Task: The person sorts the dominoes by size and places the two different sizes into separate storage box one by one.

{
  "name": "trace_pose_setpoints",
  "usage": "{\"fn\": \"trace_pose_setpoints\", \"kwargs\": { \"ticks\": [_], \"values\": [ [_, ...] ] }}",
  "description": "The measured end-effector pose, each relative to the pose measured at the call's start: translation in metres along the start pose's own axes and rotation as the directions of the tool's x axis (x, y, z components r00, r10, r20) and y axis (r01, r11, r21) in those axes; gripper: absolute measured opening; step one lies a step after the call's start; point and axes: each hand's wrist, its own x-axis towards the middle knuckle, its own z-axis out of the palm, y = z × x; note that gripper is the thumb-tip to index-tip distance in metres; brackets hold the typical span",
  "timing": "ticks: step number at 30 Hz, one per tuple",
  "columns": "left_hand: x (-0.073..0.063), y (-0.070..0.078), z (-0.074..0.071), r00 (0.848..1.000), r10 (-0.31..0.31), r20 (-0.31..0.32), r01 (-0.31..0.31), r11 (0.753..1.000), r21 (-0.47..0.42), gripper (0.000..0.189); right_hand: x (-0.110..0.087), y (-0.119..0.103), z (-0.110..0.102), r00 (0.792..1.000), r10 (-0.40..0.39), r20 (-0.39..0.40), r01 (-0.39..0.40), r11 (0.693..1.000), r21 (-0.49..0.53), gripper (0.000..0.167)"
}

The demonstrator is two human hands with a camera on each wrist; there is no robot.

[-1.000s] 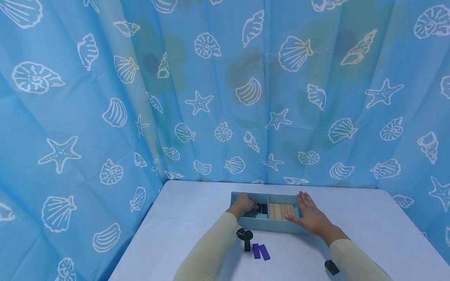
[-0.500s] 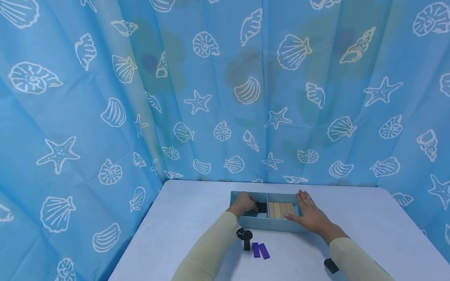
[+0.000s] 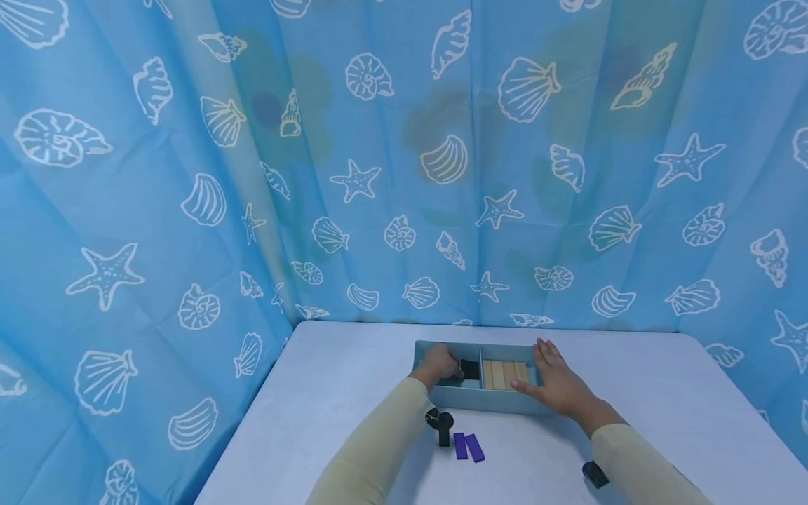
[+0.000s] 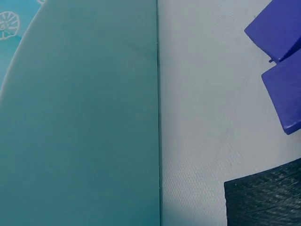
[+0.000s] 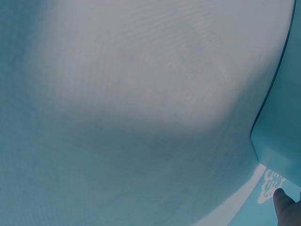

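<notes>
A grey-blue box (image 3: pixel 486 400) with two compartments stands on the table. My left hand (image 3: pixel 440 362) reaches into its left compartment, fingers curled down and fingertips right at the flat black blocks (image 3: pixel 469 369) beside the divider; it pinches the nearest one, most of which the hand hides. My right hand (image 3: pixel 562 382) rests at the box's right end with its fingers straight and thumb over the front rim. Light wooden blocks (image 3: pixel 504 375) lie in a row in the right compartment. In the left wrist view the box's outer wall (image 4: pixel 94 117) fills the left half.
Two purple blocks (image 3: pixel 467 447) lie on the white table (image 3: pixel 353 379) in front of the box. A black block (image 4: pixel 265 195) is close to them in the left wrist view. A blue curtain (image 3: pixel 404 175) with shell prints hangs behind the table.
The black blocks in the left compartment, apart and then slightly askew, now lie together near the divider. My left hand has shifted only slightly; the right hand stays in place.
</notes>
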Motion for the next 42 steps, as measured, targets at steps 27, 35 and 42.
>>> {"fn": "trace_pose_setpoints", "kwargs": {
  "ticks": [27,35,42],
  "values": [
    [-0.001,0.003,-0.015,0.997,-0.005,0.076,0.013,0.995,-0.099,0.011,0.001,0.000,0.000,1.000,0.011,0.005,-0.011,1.000,-0.004,0.110],
    [-0.011,0.011,-0.027,0.989,0.020,0.149,0.006,0.984,-0.176,0.027,0.001,0.000,-0.001,1.000,0.012,0.009,-0.012,1.000,-0.008,0.110],
    [-0.021,0.018,-0.035,0.985,0.065,0.158,-0.034,0.980,-0.195,0.027,0.001,0.000,-0.001,1.000,0.013,0.012,-0.013,1.000,-0.001,0.110]
  ]
}}
